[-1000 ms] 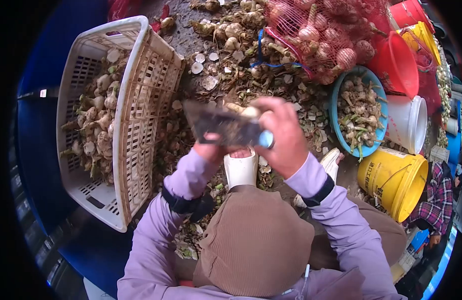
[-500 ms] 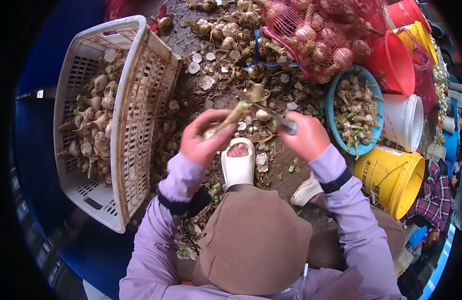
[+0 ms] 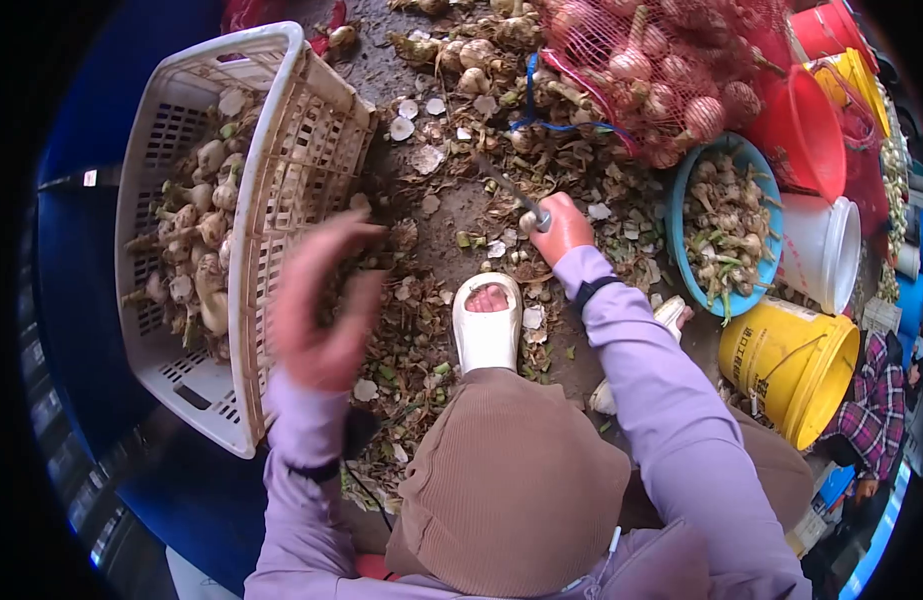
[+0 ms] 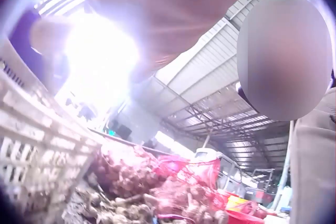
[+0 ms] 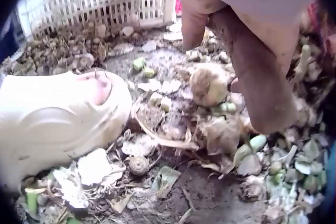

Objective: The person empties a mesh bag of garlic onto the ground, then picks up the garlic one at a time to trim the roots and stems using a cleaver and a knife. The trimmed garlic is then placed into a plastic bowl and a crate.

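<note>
1. White basket (image 3: 311,160), on the left: part-filled with trimmed garlic (image 3: 196,235). I read that as the finished share.
2. Red mesh sack (image 3: 661,60), top right: looks full, with loose untrimmed bulbs (image 3: 471,55) beside it. My judgement is that most of the work is left.
3. Blue bowl (image 3: 673,215), on the right: bulbs and stem bits mixed, so I can't tell which lot it is.
4. Left hand (image 3: 321,315): just beside the basket wall and motion-blurred. Fingers look spread, with nothing seen in it.
5. Right hand (image 3: 563,230): clamped round the knife (image 3: 503,186) handle, low over the ground, blade pointing away.
6. One bulb (image 5: 208,85) lies on the ground just beside the right hand's fingers.
7. Room: open shed with a metal roof (image 4: 220,92) on trusses.
8. Ground (image 3: 451,200): dark and dirty, with peelings (image 3: 391,340) all round the white sandal (image 3: 486,330).
</note>
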`<action>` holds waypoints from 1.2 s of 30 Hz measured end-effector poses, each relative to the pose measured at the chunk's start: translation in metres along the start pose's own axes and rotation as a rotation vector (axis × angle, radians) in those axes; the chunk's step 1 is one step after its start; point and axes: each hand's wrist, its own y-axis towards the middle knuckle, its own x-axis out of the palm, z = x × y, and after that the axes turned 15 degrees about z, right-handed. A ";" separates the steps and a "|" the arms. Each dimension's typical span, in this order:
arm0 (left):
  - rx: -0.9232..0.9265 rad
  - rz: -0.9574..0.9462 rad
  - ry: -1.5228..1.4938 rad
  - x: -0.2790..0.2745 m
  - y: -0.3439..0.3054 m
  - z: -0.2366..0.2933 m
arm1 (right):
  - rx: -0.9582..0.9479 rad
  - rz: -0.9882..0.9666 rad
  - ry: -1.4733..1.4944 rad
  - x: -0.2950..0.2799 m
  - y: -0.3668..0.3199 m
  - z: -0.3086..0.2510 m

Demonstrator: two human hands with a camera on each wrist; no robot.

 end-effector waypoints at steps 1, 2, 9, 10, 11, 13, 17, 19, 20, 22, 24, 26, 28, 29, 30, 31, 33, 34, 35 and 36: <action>-0.111 -0.112 -0.105 0.023 -0.008 -0.014 | -0.039 0.065 0.099 -0.009 0.000 -0.004; -0.176 -0.184 -0.083 0.047 -0.014 -0.029 | -0.103 0.157 0.251 -0.026 -0.001 -0.016; -0.456 -0.459 -0.460 0.127 0.000 -0.053 | 0.144 -0.016 0.530 -0.144 -0.041 -0.068; -0.450 -0.448 -0.458 0.127 -0.001 -0.058 | -0.101 0.100 0.194 -0.152 -0.041 -0.067; -0.336 -0.354 -0.471 0.128 -0.005 -0.067 | -0.167 0.111 0.164 -0.156 -0.047 -0.071; -0.622 -0.359 -0.695 0.123 -0.007 -0.058 | -0.288 0.106 0.086 -0.159 -0.058 -0.081; -0.431 -0.244 -0.382 0.114 -0.010 -0.050 | -0.473 0.123 -0.023 -0.147 -0.061 -0.096; -0.317 -0.252 -0.527 0.116 -0.019 -0.060 | -0.488 0.132 -0.045 -0.146 -0.059 -0.097; -0.316 -0.254 -0.529 0.120 -0.025 -0.065 | -0.493 0.141 -0.058 -0.147 -0.059 -0.097; -0.305 -0.161 -0.397 0.128 -0.032 -0.067 | -0.494 0.154 -0.077 -0.148 -0.058 -0.094; -0.240 -0.227 -0.415 0.125 -0.031 -0.065 | -0.489 0.183 -0.050 -0.144 -0.057 -0.086; -0.178 -0.292 -0.429 0.122 -0.034 -0.062 | -0.489 0.181 -0.040 -0.141 -0.057 -0.075; -0.255 -0.364 -0.385 0.120 -0.038 -0.062 | -0.505 0.184 -0.027 -0.136 -0.054 -0.071; -0.076 -0.266 -0.274 0.118 -0.042 -0.060 | -0.512 0.184 -0.006 -0.135 -0.054 -0.069; -0.077 -0.268 -0.276 0.111 -0.041 -0.052 | -0.514 0.181 0.014 -0.133 -0.056 -0.066; -0.262 -0.278 -0.438 0.098 -0.034 -0.039 | -0.353 0.159 -0.064 -0.131 -0.053 -0.056; -0.451 -0.298 -0.584 0.069 -0.021 -0.018 | -0.156 0.119 -0.166 -0.133 -0.039 -0.004; -0.453 -0.290 -0.604 0.059 -0.017 -0.019 | -0.226 0.170 -0.092 -0.142 -0.039 -0.007; -0.534 -0.250 -0.613 0.058 -0.017 -0.021 | -0.184 0.131 -0.007 -0.138 -0.043 -0.013; -0.592 -0.244 -0.648 0.068 -0.014 -0.024 | -0.122 0.127 0.055 -0.143 -0.046 -0.035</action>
